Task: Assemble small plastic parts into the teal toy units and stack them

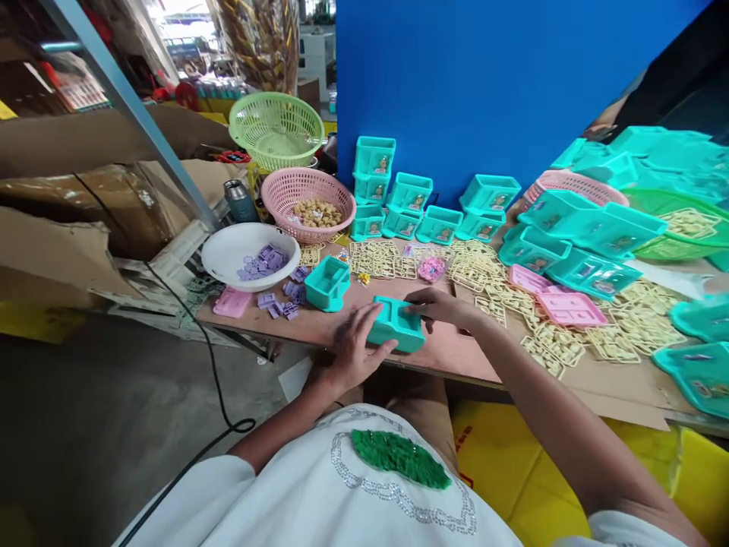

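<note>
1. Right along the front, the near edge of the tabletop [452,353] runs just ahead of the wearer's lap, and a bare strip opens up to the right of the hands.
2. Room closes in at the back: stacked turquoise boxes [373,163] line the foot of the blue partition [484,83], while cream moulded frames [484,273] crowd the right side around two pink trays [569,306].
3. And there's the turquoise box [400,338], centre stage near the front edge, between both hands; whether its underside touches the tabletop, I can't tell.
4. Left hand [360,353] half-curled, gripping the box's left end, thumb along the near side, fingers over the top.
5. Right hand [438,306] comes in from the other end, fingers bent and tips at the recess in the box; whether they pinch anything small is hidden.
6. Just left of that, a second turquoise box [327,285] stands beside loose purple pieces [279,305].
7. Over to the containers: white bowl [219,254] carrying purple parts [267,260]; pink basket [273,190] behind it with beige pieces [316,213]; far right, a bright-green basket [654,205] holding more cream frames; near the middle, a clear bag [431,267] of pink bits.
</note>
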Available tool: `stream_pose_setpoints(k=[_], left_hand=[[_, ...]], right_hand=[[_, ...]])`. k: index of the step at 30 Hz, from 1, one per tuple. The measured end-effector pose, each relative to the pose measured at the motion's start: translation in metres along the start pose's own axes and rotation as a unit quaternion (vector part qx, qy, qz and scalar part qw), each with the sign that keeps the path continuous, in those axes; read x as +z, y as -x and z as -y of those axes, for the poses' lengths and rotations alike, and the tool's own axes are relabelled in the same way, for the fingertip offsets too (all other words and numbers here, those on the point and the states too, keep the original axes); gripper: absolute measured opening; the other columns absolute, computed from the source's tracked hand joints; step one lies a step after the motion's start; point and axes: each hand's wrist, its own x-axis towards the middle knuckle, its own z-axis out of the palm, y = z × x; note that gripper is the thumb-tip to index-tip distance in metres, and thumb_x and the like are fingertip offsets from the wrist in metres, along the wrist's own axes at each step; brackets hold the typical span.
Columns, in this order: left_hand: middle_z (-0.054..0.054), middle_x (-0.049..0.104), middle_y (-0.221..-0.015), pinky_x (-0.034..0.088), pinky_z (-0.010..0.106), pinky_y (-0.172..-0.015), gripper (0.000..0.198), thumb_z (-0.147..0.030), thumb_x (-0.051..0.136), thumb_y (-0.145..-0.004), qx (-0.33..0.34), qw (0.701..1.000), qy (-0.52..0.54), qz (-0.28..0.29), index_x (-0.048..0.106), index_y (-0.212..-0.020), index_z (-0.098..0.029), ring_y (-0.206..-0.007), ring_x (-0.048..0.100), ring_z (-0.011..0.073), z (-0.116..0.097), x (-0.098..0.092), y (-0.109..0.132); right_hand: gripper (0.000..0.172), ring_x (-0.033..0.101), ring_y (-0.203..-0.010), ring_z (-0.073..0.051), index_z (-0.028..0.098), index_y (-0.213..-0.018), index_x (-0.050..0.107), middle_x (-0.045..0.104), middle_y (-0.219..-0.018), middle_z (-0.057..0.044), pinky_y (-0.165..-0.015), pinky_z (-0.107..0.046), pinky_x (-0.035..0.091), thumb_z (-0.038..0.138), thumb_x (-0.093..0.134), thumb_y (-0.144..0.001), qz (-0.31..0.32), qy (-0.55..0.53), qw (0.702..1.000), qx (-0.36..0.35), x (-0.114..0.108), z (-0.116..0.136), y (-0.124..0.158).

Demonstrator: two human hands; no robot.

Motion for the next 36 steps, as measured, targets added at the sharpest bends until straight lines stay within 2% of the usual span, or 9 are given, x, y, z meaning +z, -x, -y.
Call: stream_pose_setpoints(k=[3, 6, 10, 13, 16, 18, 21, 25, 36], left_hand=[[0.016, 0.055, -0.147, 0.050, 0.048, -0.115, 0.064, -0.046, 0.062, -0.097, 0.007, 1.000, 0.015, 0.027, 0.040, -0.153, -0.025, -0.138, 0.055, 0.0284, 0.003, 0.007, -0.004], [0.014, 0.062, -0.139, 0.052, 0.045, -0.112, 0.056, -0.041, 0.061, -0.098, 0.026, 1.000, 0.013, 0.003, 0.045, -0.150, -0.025, -0.132, 0.060, 0.0260, 0.004, -0.011, -0.010], [0.011, 0.070, -0.124, 0.055, 0.040, -0.104, 0.035, -0.031, 0.060, -0.099, 0.032, 0.990, -0.075, -0.111, 0.060, -0.133, -0.022, -0.118, 0.067, 0.0224, 0.010, -0.077, -0.025], [0.011, 0.072, -0.115, 0.057, 0.037, -0.096, 0.028, -0.033, 0.059, -0.098, -0.042, 0.967, -0.190, -0.164, 0.067, -0.120, -0.018, -0.104, 0.069, 0.0213, 0.027, -0.144, -0.047], [0.013, 0.071, -0.117, 0.055, 0.033, -0.096, 0.033, -0.029, 0.059, -0.094, -0.206, 0.924, -0.322, 0.006, 0.069, -0.121, -0.013, -0.099, 0.070, 0.0212, 0.054, -0.204, -0.080], [0.013, 0.071, -0.125, 0.050, 0.031, -0.102, 0.037, -0.024, 0.060, -0.091, -0.314, 0.843, -0.398, 0.180, 0.068, -0.126, -0.014, -0.110, 0.068, 0.0224, 0.074, -0.227, -0.105], [0.013, 0.077, -0.108, 0.052, 0.031, -0.091, 0.032, -0.015, 0.072, -0.073, -0.383, 0.774, -0.417, 0.284, 0.076, -0.104, -0.013, -0.102, 0.070, 0.0268, 0.098, -0.237, -0.134], [0.014, 0.078, -0.087, 0.051, 0.030, -0.077, 0.025, -0.010, 0.076, -0.057, -0.414, 0.732, -0.422, 0.338, 0.075, -0.083, -0.012, -0.084, 0.071, 0.0268, 0.118, -0.227, -0.147], [0.009, 0.078, -0.092, 0.047, 0.024, -0.071, 0.020, -0.016, 0.067, -0.069, -0.380, 0.745, -0.417, 0.356, 0.072, -0.088, -0.014, -0.082, 0.070, 0.0206, 0.134, -0.226, -0.149]], right_hand=[[0.052, 0.053, -0.045, -0.013, 0.017, -0.071, 0.067, 0.049, -0.054, 0.003, -0.039, -0.027, 0.051, 0.065, 0.085, -0.063, -0.033, -0.030, 0.999, 0.013, -0.001, -0.002, 0.005], [0.056, 0.055, -0.043, -0.013, 0.017, -0.064, 0.063, 0.051, -0.055, 0.002, -0.036, -0.026, 0.048, 0.070, 0.081, -0.067, -0.060, 0.005, 0.998, -0.003, -0.006, -0.008, 0.011], [0.062, 0.055, -0.039, -0.013, 0.017, -0.088, 0.075, 0.068, -0.073, -0.006, -0.036, -0.028, 0.042, 0.077, 0.062, -0.081, -0.174, 0.127, 0.976, -0.036, -0.015, -0.014, 0.021], [0.062, 0.060, -0.048, -0.015, 0.019, -0.095, 0.077, 0.073, -0.088, -0.012, -0.044, -0.030, 0.046, 0.076, 0.053, -0.088, -0.265, 0.189, 0.940, -0.100, -0.015, -0.010, 0.028], [0.059, 0.064, -0.056, -0.018, 0.020, -0.092, 0.077, 0.073, -0.093, -0.013, -0.050, -0.031, 0.049, 0.073, 0.051, -0.092, -0.286, 0.212, 0.923, -0.143, -0.007, 0.001, 0.031], [0.057, 0.064, -0.058, -0.017, 0.020, -0.092, 0.077, 0.072, -0.094, -0.012, -0.052, -0.031, 0.049, 0.070, 0.049, -0.096, -0.285, 0.228, 0.917, -0.162, 0.002, 0.009, 0.030], [0.052, 0.063, -0.057, -0.015, 0.020, -0.095, 0.076, 0.071, -0.097, -0.012, -0.056, -0.031, 0.050, 0.063, 0.047, -0.100, -0.272, 0.259, 0.903, -0.207, 0.018, 0.019, 0.028], [0.046, 0.065, -0.063, -0.016, 0.021, -0.098, 0.075, 0.072, -0.097, -0.011, -0.060, -0.031, 0.049, 0.056, 0.046, -0.103, -0.280, 0.292, 0.880, -0.251, 0.029, 0.021, 0.034], [0.038, 0.065, -0.061, -0.016, 0.020, -0.101, 0.074, 0.072, -0.098, -0.011, -0.059, -0.030, 0.051, 0.046, 0.047, -0.105, -0.301, 0.308, 0.864, -0.262, 0.026, 0.011, 0.059]])
